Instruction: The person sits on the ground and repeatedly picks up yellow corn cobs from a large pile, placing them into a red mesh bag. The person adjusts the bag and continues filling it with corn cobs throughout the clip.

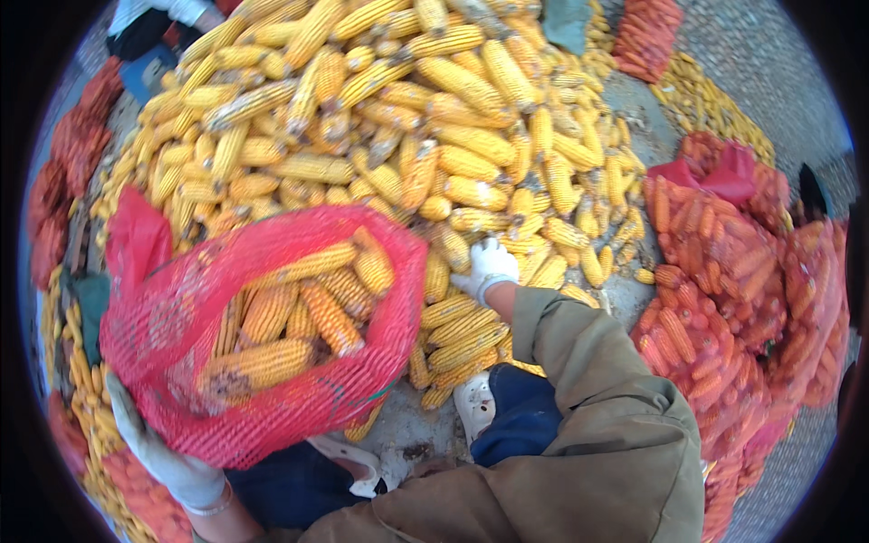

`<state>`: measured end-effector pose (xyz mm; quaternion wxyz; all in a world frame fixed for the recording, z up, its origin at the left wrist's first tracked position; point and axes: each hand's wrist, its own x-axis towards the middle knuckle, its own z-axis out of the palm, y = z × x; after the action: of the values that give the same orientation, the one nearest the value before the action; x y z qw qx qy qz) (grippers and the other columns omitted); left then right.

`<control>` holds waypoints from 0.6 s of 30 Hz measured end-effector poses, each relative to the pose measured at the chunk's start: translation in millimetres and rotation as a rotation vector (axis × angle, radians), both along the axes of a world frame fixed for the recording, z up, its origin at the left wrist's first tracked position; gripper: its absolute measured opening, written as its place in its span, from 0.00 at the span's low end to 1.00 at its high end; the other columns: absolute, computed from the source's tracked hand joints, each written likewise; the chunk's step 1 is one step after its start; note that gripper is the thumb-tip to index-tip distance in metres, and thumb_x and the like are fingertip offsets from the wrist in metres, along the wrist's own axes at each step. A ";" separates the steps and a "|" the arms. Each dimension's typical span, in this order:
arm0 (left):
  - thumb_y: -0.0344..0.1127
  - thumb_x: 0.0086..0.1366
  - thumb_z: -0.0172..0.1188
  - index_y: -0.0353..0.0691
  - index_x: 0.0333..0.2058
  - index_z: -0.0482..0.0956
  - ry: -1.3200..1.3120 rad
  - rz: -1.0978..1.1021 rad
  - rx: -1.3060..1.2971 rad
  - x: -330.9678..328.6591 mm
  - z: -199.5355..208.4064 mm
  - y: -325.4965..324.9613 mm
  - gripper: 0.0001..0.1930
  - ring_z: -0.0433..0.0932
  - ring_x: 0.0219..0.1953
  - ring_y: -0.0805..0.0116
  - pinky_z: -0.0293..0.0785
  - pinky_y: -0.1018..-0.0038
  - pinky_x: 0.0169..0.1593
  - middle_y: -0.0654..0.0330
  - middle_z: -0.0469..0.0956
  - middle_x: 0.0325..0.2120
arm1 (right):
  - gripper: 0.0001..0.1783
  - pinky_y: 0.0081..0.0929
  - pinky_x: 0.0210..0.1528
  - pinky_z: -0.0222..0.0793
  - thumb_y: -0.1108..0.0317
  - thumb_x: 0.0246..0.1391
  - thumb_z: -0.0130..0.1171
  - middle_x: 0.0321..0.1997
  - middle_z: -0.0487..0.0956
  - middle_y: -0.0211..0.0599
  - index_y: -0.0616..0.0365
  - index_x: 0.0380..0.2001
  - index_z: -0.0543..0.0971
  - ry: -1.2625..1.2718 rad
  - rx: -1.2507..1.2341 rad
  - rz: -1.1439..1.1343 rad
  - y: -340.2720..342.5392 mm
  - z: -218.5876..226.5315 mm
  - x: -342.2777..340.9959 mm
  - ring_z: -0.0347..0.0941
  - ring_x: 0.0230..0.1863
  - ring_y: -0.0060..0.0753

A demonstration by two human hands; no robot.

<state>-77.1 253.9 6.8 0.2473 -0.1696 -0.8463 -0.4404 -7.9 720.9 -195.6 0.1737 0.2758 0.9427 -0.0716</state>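
A red mesh sack (pixel 181 308) lies open toward me, partly filled with yellow corn cobs (pixel 299 312). My left hand (pixel 158 457), in a white glove, grips the sack's lower edge and holds it up. My right hand (pixel 489 267), also gloved in white, reaches into the big heap of corn cobs (pixel 425 118) just right of the sack's mouth, with its fingers curled around a cob there. My olive sleeve (pixel 588 362) and blue trousers (pixel 520 416) show below, with a white shoe (pixel 475 407) on the ground.
Filled red mesh sacks of corn (pixel 724 271) are stacked on the right, and more lie along the left edge (pixel 72 154). Another person's legs (pixel 149 32) stand at the upper left. Grey ground (pixel 769 63) shows at the upper right.
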 end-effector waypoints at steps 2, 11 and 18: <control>0.54 0.57 0.70 0.26 0.70 0.54 0.107 -0.030 -0.310 -4.4 2.4 -9.7 0.53 0.58 0.72 0.52 0.52 0.57 0.74 0.45 0.58 0.70 | 0.39 0.43 0.56 0.75 0.35 0.48 0.64 0.60 0.74 0.57 0.59 0.51 0.80 -0.016 0.031 0.036 9.3 -5.4 4.6 0.77 0.54 0.55; 0.53 0.58 0.73 0.26 0.67 0.57 -0.073 -0.138 0.184 6.9 5.5 -0.3 0.50 0.66 0.66 0.44 0.64 0.51 0.68 0.41 0.62 0.66 | 0.46 0.38 0.62 0.69 0.29 0.44 0.61 0.61 0.73 0.61 0.59 0.54 0.81 0.027 -0.422 -0.081 8.4 133.1 -19.4 0.73 0.60 0.52; 0.57 0.60 0.70 0.26 0.66 0.58 -0.099 -0.120 0.130 3.6 9.1 -6.0 0.49 0.66 0.66 0.43 0.66 0.51 0.67 0.40 0.62 0.66 | 0.50 0.47 0.74 0.57 0.25 0.46 0.62 0.78 0.52 0.56 0.41 0.67 0.71 0.074 -0.332 -0.544 94.1 55.2 -52.6 0.57 0.72 0.64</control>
<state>-73.5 247.9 15.9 0.1888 -0.1817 -0.8153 -0.5163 -60.5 815.0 -140.3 0.1564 0.4826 0.8157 -0.2780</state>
